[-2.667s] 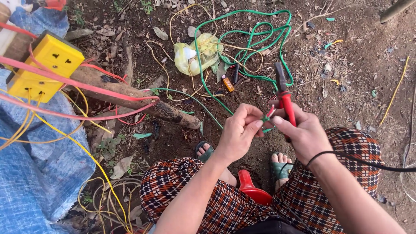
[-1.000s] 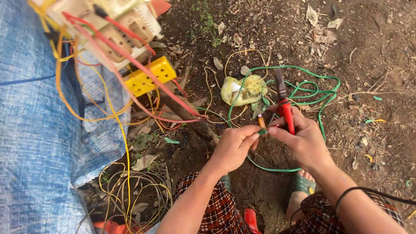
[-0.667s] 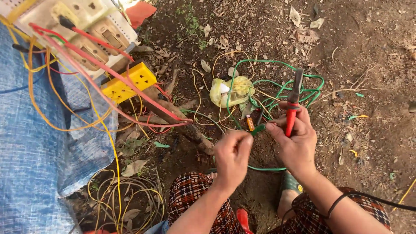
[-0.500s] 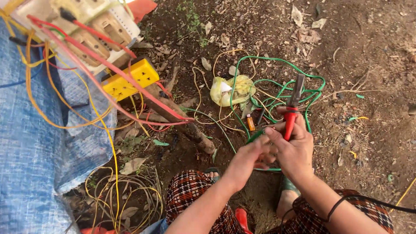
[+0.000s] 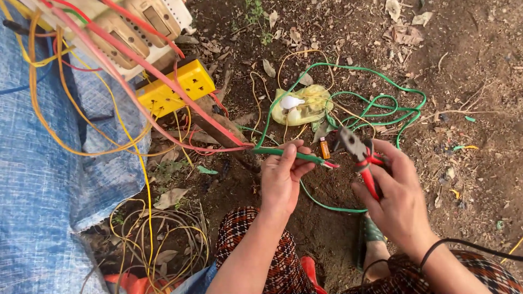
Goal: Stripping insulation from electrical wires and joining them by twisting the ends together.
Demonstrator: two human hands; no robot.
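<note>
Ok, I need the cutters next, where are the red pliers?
In the head view the pliers are right of centre, held in the right hand, jaws pointing at the green cable end that the left hand holds.

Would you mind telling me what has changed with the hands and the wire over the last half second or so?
The hands have drawn apart. The left hand now holds the green wire out alone, its stripped end clear of the pliers, which the right hand has pulled back to the right. Both grips stayed closed. The yellow socket box and bulb bag lie as before.

Yellow socket box (image 5: 173,87), blue tarp (image 5: 38,179), bulb (image 5: 290,102).
</note>
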